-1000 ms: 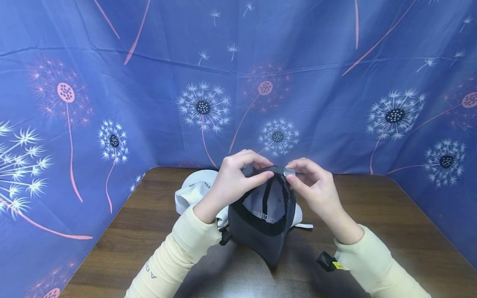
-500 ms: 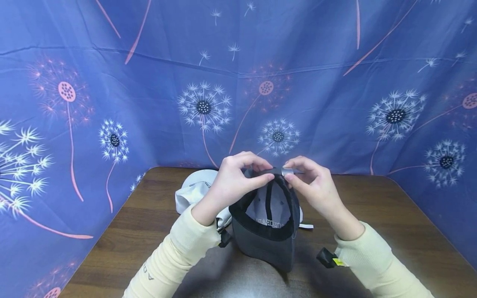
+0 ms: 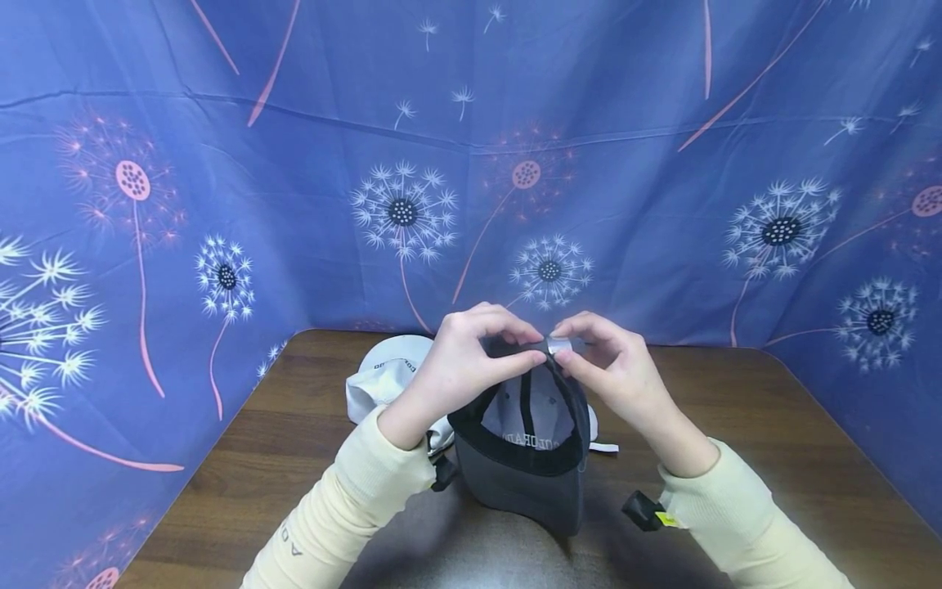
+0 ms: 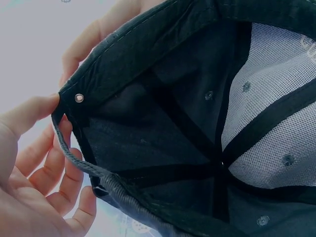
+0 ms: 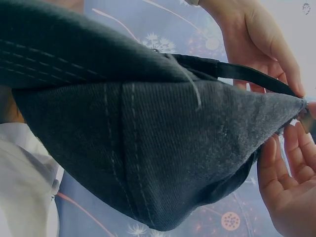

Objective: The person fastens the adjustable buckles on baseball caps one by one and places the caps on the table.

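A dark grey baseball cap (image 3: 517, 491) hangs with its opening facing me and its brim pointing down. My left hand (image 3: 471, 356) pinches the back strap between thumb and fingers. Just to the right, my right hand (image 3: 618, 360) pinches the silver buckle (image 3: 559, 346) on the same strap, with the fingertips of both hands close together. The left wrist view looks into the crown, where a metal rivet (image 4: 79, 98) shows in the sweatband beside the fingers. In the right wrist view, the outer denim-like crown (image 5: 173, 143) fills the middle, and the strap (image 5: 252, 76) arches toward the fingertips.
Behind the left forearm, a white cap (image 3: 393, 364) lies on the brown wooden table (image 3: 736, 425). A white strap end (image 3: 605, 447) sticks out to the right of the dark cap. Blue dandelion-print cloth (image 3: 625, 188) surrounds the table's back and sides.
My right hand has shifted slightly left with the buckle, closer to my left fingertips. The dark cap's brim has swung to the right. The white cap has stayed in place.
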